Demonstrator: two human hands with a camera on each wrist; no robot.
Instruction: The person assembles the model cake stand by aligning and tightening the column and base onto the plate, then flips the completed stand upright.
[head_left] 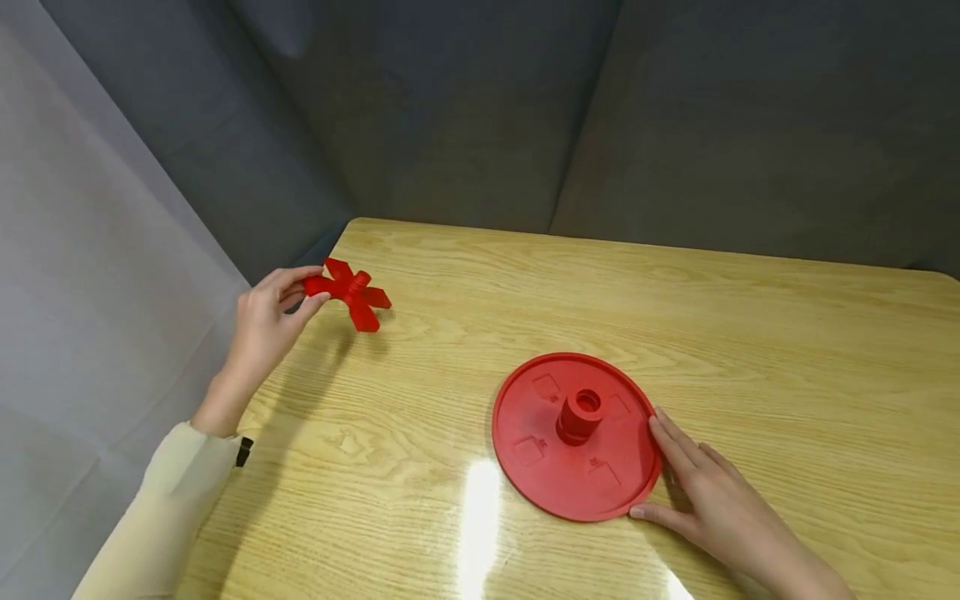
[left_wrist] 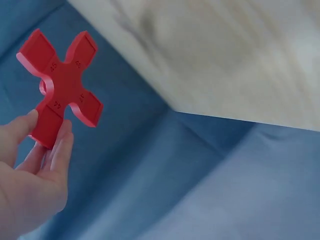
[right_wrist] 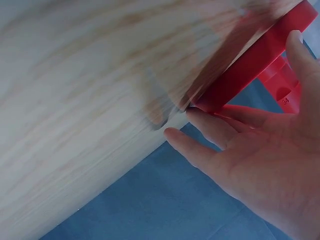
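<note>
My left hand pinches one arm of a red cross-shaped plastic piece between thumb and fingers. It is held above the table's left side, with a short ribbed stub facing up. Its flat underside, marked with small numbers near the arms, shows in the left wrist view, where the red cross stands out against blue cloth. A round red plate with a raised rim and a hollow central post lies on the table. At its right edge my right hand touches the rim, thumb and extended fingers spread apart.
The wood-grain table carries a bright light reflection near its front. Dark cloth panels stand behind it, and a pale grey panel rises along the left side.
</note>
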